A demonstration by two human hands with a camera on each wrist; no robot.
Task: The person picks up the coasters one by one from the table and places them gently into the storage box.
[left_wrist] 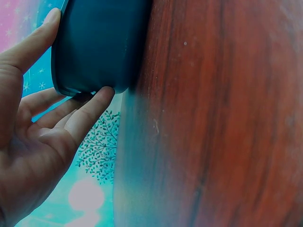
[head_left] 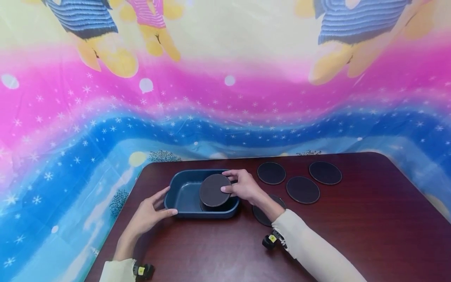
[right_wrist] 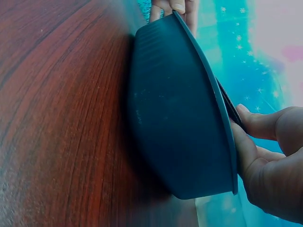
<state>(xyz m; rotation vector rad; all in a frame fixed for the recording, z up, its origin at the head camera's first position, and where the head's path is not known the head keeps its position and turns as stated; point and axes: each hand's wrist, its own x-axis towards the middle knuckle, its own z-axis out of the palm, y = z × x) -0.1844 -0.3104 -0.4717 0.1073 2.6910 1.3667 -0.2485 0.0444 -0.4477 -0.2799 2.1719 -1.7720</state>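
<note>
A dark blue rectangular dish with rounded corners stands on the table. My left hand holds its left end, with the thumb on the near rim and the fingers along the end wall. My right hand pinches a round dark brown coaster by its right edge, thumb on top, tilted over the dish's right half. Under it, the dark edge of another disc shows inside the dish, mostly hidden. In the right wrist view the held coaster appears edge-on above the rim.
Several more round coasters lie flat on the table right of the dish: one at the back, one in the middle, one farther right. Another coaster is partly under my right forearm. A patterned cloth hangs behind the table.
</note>
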